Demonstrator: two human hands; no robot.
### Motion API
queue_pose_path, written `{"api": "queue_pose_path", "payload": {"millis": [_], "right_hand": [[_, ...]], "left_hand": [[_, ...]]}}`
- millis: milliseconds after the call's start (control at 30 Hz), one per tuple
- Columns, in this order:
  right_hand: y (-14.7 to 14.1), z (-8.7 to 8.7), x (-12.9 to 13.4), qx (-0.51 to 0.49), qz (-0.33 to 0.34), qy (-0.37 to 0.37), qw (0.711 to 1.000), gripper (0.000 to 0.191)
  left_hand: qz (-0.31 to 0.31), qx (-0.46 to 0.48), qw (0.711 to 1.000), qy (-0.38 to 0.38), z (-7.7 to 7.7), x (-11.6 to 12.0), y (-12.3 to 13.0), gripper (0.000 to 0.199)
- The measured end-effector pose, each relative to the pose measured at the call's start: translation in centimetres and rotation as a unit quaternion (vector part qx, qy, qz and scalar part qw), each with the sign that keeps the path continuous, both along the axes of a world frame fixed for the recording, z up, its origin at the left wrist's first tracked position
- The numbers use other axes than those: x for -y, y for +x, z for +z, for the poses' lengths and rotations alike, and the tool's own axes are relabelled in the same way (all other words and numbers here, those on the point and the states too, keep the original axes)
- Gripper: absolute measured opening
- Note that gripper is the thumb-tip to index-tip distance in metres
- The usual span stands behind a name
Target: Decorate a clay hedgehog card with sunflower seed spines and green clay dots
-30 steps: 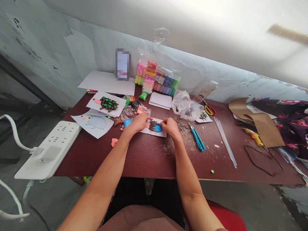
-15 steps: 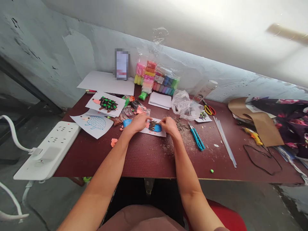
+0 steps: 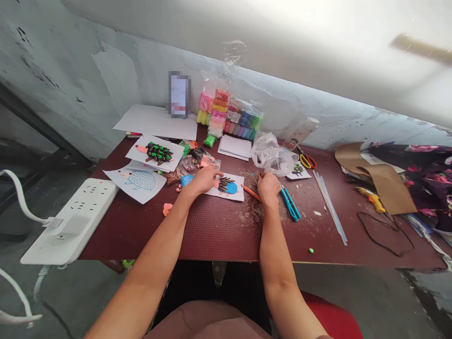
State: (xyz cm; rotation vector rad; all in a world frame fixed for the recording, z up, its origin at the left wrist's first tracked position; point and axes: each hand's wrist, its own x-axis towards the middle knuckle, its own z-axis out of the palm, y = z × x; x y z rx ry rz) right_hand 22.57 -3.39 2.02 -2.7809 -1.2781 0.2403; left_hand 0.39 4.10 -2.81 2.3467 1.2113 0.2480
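A small white card [image 3: 238, 192] lies on the table, bearing a blue clay hedgehog shape [image 3: 231, 188] with dark seed-like spines [image 3: 226, 182] on part of its back. My left hand [image 3: 206, 180] rests on the card's left end, fingers apart and partly extended. To the right, my right hand [image 3: 268, 187] is closed over the pile of dark seeds, most of which it hides; what its fingertips pinch is too small to make out. Beside that hand lies an orange pencil [image 3: 251, 192], with blue-handled cutters [image 3: 290, 203] on its other side.
Finished and drawn hedgehog sheets [image 3: 159, 153] lie at left, near a white power strip [image 3: 70, 221]. Clay packs [image 3: 229, 115], a plastic bag [image 3: 270, 153] and scissors [image 3: 307, 160] are behind. Glue sticks [image 3: 330, 207] and a yellow glue gun [image 3: 372, 200] lie at right.
My right hand has moved right, from the card to the seed pile, uncovering the card's right end and the orange pencil. My left hand has stayed in place.
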Motion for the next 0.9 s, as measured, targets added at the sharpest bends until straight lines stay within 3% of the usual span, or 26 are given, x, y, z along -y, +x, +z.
{"api": "queue_pose_path", "payload": {"millis": [267, 433, 600, 767, 900], "right_hand": [[0.9, -0.8, 0.0, -0.014, 0.006, 0.014, 1.0, 0.035], [1.3, -0.9, 0.4, -0.042, 0.038, 0.096, 0.994, 0.029], [0.5, -1.5, 0.8, -0.187, 0.119, 0.209, 0.953, 0.019], [-1.3, -2.5, 1.2, -0.343, 0.17, 0.199, 0.902, 0.016], [-2.5, -2.4, 1.4, -0.337, 0.181, 0.191, 0.904, 0.012]], "left_hand": [[-0.005, 0.005, 1.0, 0.008, -0.1, -0.1, -0.1, 0.047], [-0.005, 0.003, 1.0, 0.005, -0.2, -0.2, 0.0, 0.05], [-0.008, 0.004, 1.0, 0.006, -0.3, -0.3, -0.1, 0.048], [-0.013, 0.008, 1.0, 0.014, -0.5, -0.4, -0.1, 0.045], [-0.009, 0.005, 1.0, 0.011, -0.3, -0.3, -0.1, 0.047]]}}
